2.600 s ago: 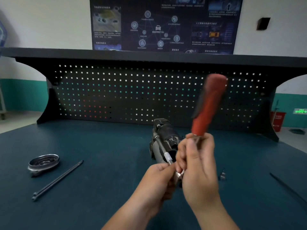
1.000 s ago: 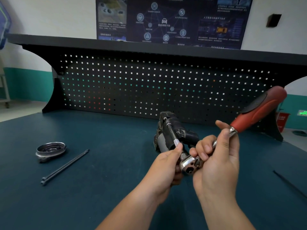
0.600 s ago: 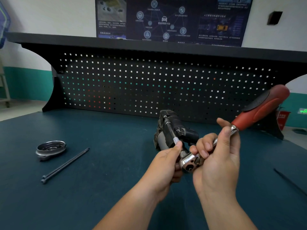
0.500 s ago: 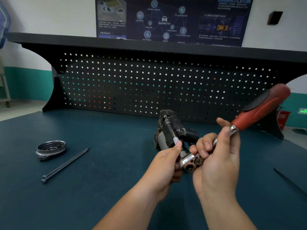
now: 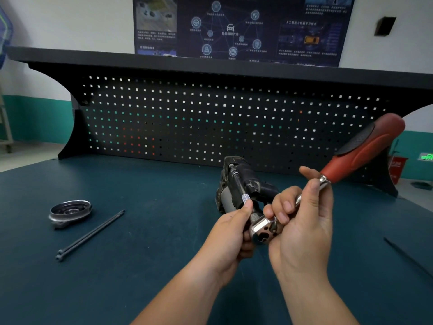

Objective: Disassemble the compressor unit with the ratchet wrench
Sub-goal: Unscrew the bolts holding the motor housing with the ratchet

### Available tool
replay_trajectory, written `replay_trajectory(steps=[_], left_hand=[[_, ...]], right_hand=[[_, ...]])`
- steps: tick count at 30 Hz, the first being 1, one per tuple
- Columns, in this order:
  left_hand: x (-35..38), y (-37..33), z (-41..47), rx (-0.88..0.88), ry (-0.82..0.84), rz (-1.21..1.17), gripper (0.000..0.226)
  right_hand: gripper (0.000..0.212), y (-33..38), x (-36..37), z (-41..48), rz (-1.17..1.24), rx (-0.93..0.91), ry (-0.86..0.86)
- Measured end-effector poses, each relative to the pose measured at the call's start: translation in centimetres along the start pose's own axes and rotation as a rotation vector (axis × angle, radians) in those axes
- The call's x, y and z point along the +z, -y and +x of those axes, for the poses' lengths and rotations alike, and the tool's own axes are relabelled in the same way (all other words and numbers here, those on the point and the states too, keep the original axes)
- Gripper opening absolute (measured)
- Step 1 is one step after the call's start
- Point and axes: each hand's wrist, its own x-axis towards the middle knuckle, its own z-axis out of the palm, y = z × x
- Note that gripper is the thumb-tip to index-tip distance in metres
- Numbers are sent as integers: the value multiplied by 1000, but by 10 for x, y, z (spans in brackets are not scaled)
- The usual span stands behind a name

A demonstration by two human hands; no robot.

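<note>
The dark compressor unit (image 5: 243, 181) lies on the blue bench mat (image 5: 145, 266), just beyond my hands. A ratchet wrench (image 5: 360, 151) with a red and black handle points up to the right; its chrome head (image 5: 263, 228) sits between my hands. A thin extension bar (image 5: 237, 184) runs from the head up to the top of the compressor. My left hand (image 5: 230, 238) pinches the knurled end of that bar near the head. My right hand (image 5: 302, 224) grips the wrench's metal shank just below the red handle.
A round metal cover (image 5: 70, 211) lies at the left of the mat, with two long dark bolts (image 5: 90, 235) beside it. Another thin dark rod (image 5: 407, 256) lies at the right edge. A black pegboard (image 5: 210, 123) with a shelf stands behind the bench.
Since 2.6 s ago the red handle has swung from nearly upright down to the right. Over the last second both hands and the wrench have hardly moved.
</note>
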Motion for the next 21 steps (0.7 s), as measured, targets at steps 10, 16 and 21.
replay_trajectory(steps=[10,16,21], left_hand=[[3,-5,-3,-35,-7,-68,42],[4,-5,-3,-91,63,-132,39],[1,-8,-3,-162,23,-221,27]], right_hand=[[18,1,1,2,106,98,-156],[24,4,-8,10,114,89,-328],[25,-1,-5,9,-3,11,-250]])
